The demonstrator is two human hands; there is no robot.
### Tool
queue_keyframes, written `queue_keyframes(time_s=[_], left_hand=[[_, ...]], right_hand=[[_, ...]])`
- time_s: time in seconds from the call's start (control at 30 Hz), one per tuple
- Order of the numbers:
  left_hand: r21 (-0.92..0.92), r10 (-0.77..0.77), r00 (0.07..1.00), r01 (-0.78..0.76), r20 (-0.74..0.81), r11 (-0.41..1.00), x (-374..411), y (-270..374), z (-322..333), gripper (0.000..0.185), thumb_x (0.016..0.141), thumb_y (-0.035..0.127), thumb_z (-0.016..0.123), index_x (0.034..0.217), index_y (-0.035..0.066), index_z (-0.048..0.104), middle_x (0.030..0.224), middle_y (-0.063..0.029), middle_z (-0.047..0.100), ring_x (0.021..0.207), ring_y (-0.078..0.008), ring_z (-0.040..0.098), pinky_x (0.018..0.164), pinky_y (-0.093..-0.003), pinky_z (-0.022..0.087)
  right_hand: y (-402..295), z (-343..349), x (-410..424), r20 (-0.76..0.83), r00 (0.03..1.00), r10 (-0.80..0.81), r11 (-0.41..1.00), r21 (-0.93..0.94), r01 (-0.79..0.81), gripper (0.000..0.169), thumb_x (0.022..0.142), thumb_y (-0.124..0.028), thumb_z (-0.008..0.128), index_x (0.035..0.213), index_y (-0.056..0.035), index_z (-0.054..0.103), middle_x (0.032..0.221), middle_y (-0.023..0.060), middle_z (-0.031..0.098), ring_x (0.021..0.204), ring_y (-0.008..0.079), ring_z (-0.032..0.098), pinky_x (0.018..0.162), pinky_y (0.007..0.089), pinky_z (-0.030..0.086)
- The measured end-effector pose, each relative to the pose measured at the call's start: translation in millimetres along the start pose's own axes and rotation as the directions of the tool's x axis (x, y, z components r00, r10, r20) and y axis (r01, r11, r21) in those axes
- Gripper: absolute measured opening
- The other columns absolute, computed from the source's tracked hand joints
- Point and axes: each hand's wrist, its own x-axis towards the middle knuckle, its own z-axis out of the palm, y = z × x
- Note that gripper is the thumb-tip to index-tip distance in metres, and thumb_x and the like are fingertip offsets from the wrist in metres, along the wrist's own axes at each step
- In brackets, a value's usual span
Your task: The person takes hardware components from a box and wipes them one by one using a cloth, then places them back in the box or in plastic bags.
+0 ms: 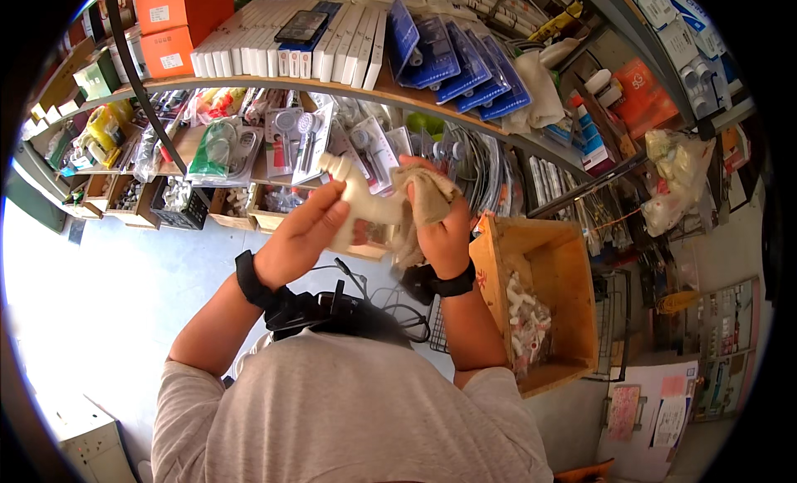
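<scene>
A white plastic pipe fitting, bent like a drain trap and threaded at its upper end, is raised in front of my chest. My left hand grips its left side with thumb and fingers. Bunched in my right hand is a beige cloth, which lies against the right end of the fitting. The cloth hides part of that end, and the lower part of the fitting is blurred. Each wrist wears a black strap.
Shelving ahead carries white boxes, a smartphone and blue blister packs. Packaged shower heads fill the lower shelf, above bins of fittings. At right stands a wooden crate with bagged white fittings. Black cables hang behind my wrists.
</scene>
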Motion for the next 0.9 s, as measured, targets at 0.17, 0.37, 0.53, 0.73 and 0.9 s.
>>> queue_keyframes(time_s=[0.17, 0.37, 0.53, 0.73, 0.9], left_hand=[[0.135, -0.020, 0.999, 0.026, -0.048, 0.991, -0.3, 12.7, -2.7, 0.038, 0.096, 0.019, 0.039, 0.130, -0.001, 0.034, 0.079, -0.0039, 0.051, 0.065, -0.0094, 0.050, 0.060, -0.0251, 0.048], [0.411, 0.133, 0.988, -0.091, -0.075, 0.907, 4.3, 18.2, 11.3, 0.029, 0.088, 0.008, 0.051, 0.115, 0.002, 0.040, 0.068, -0.0042, 0.055, 0.057, -0.0096, 0.050, 0.054, -0.0255, 0.040], [0.345, -0.022, 1.000, 0.027, -0.018, 0.938, -3.5, 30.4, 2.9, 0.026, 0.090, 0.009, 0.049, 0.115, 0.004, 0.042, 0.065, -0.0012, 0.053, 0.051, -0.0046, 0.046, 0.045, -0.0181, 0.035], [0.259, -0.098, 0.995, 0.087, 0.029, 0.962, -7.2, 37.4, -11.3, 0.022, 0.088, 0.011, 0.053, 0.109, 0.005, 0.051, 0.076, -0.0013, 0.055, 0.058, -0.0019, 0.045, 0.045, -0.0162, 0.033], [0.219, -0.230, 0.955, 0.187, 0.190, 0.958, -4.1, 37.3, -1.4, 0.022, 0.088, 0.012, 0.053, 0.108, 0.003, 0.052, 0.076, -0.0012, 0.055, 0.063, -0.0035, 0.050, 0.048, -0.0185, 0.038]], right_hand=[[18.0, -10.4, -4.4, -0.172, 0.983, 0.060, 0.994, 0.103, -0.042, 0.021, 0.092, -0.012, 0.048, 0.104, 0.0023, 0.057, 0.103, 0.0070, 0.061, 0.089, 0.0137, 0.057, 0.077, 0.0278, 0.046], [-9.9, 16.4, -12.1, 0.187, 0.982, 0.007, 0.854, -0.513, 0.092, 0.022, 0.067, -0.011, 0.060, 0.089, -0.0054, 0.059, 0.082, 0.0151, 0.059, 0.079, 0.0347, 0.056, 0.067, 0.0410, 0.046], [0.6, 0.5, -18.8, 0.446, 0.894, 0.040, 0.885, -0.431, 0.176, 0.022, 0.065, -0.009, 0.061, 0.087, -0.0067, 0.058, 0.075, 0.0127, 0.057, 0.075, 0.0338, 0.056, 0.064, 0.0414, 0.045], [10.6, -24.1, -17.4, -0.001, 1.000, 0.018, 0.996, -0.087, -0.018, 0.016, 0.077, -0.007, 0.059, 0.092, -0.0011, 0.059, 0.074, 0.0063, 0.063, 0.068, 0.0153, 0.062, 0.059, 0.0265, 0.048], [-8.1, -15.2, -4.9, 0.144, 0.937, -0.318, 0.948, 0.037, 0.316, 0.015, 0.078, -0.006, 0.059, 0.093, -0.0027, 0.061, 0.118, 0.0138, 0.051, 0.100, 0.0213, 0.057, 0.080, 0.0322, 0.047]])
